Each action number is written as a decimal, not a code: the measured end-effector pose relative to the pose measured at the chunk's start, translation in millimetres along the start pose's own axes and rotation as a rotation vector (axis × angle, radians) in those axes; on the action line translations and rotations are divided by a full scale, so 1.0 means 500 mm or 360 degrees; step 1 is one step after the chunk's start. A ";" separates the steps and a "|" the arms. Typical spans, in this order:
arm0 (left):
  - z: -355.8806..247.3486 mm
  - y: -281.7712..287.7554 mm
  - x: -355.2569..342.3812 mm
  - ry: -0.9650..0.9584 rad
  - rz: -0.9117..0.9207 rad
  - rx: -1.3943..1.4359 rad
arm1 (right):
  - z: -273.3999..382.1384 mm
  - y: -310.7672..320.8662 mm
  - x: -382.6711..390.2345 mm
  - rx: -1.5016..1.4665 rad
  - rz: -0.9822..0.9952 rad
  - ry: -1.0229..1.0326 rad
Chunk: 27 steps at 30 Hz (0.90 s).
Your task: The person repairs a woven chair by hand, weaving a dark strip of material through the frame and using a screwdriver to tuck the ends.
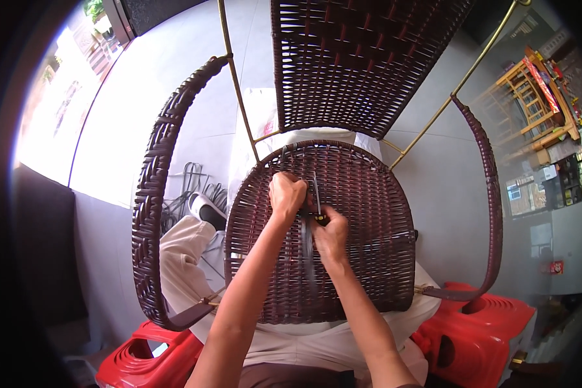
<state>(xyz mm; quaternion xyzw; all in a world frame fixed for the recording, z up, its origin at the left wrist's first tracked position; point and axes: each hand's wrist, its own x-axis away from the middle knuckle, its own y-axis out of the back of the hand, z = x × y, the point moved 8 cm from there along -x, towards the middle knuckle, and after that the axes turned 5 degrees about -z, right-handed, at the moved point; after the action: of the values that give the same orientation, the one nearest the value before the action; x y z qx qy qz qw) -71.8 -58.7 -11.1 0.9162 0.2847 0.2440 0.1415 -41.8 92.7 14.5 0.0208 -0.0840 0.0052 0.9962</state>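
Hands (286, 194) over seat (375, 252); backrest (368, 77) beyond; shoe (207, 209) to L; stools (501, 317) nr-L & nr-R.

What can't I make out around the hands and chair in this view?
In the head view:
- Left hand: its own knuckles hide the fingertips, so its exact grip is unclear.
- Tool: the right hand covers much of its handle.
- Dark strip: blurred, its lower end indistinct against the weave.
- Chair back: its top is cut off by the upper edge.
- Woven seat: its underside faces away, hidden by the seat itself.
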 end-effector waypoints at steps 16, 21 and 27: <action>-0.024 -0.002 0.021 0.0023 -0.0217 -0.0087 | 0.091 0.011 -0.076 0.1398 -0.0018 0.0520; -0.040 0.000 0.019 -0.0096 -0.0282 -0.0165 | 0.079 0.019 -0.077 0.1335 -0.0051 0.0504; -0.015 -0.009 0.003 -0.0056 -0.0014 -0.0022 | 0.107 0.012 -0.089 0.1406 -0.0081 0.0470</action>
<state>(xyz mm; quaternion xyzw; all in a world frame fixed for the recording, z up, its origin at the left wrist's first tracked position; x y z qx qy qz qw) -76.5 -53.6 -6.1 0.9181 0.2844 0.2292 0.1539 -94.7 95.9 60.1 0.4442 0.0695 0.0188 0.8930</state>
